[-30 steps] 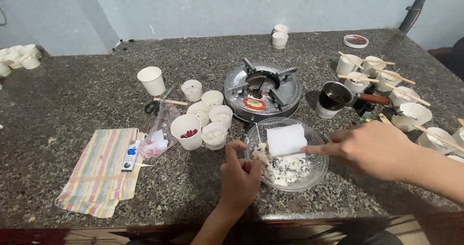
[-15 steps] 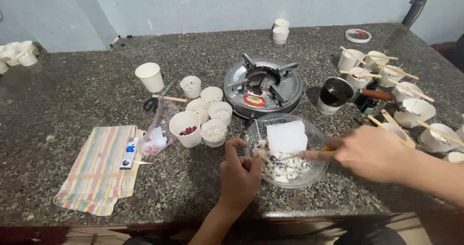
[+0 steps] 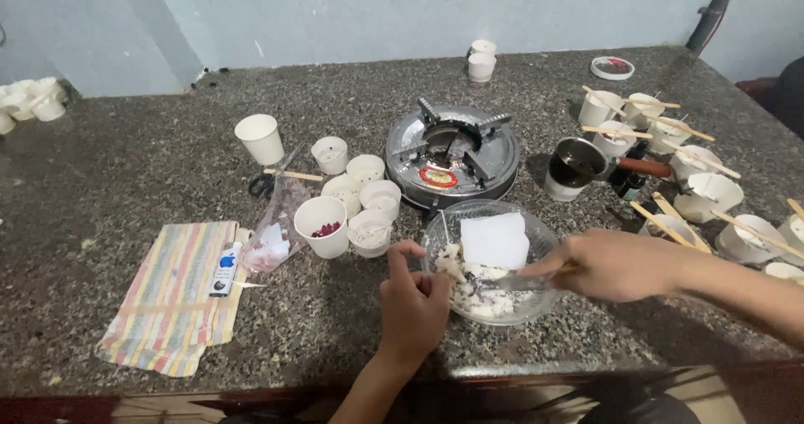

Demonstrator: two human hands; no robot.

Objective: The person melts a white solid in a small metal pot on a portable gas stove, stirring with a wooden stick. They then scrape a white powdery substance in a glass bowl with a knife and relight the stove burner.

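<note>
A clear glass bowl (image 3: 536, 238) stands near the counter's front edge. It holds a white rectangular block (image 3: 496, 240) and broken white chunks (image 3: 477, 294). My left hand (image 3: 414, 303) is curled against the bowl's left rim and grips it. My right hand (image 3: 615, 265) comes in from the right, shut on a thin metal utensil (image 3: 511, 282) whose tip lies among the chunks.
Behind the bowl are a round gas burner (image 3: 452, 152), a small dark pot (image 3: 576, 166) and a cluster of white cups (image 3: 352, 198). More cups with wooden sticks (image 3: 703, 194) fill the right. A striped cloth (image 3: 172, 294), scissors (image 3: 268, 181) and a plastic bag (image 3: 272, 240) lie left.
My right hand has shifted slightly left, bringing the utensil further into the bowl. My left hand has stayed at the rim.
</note>
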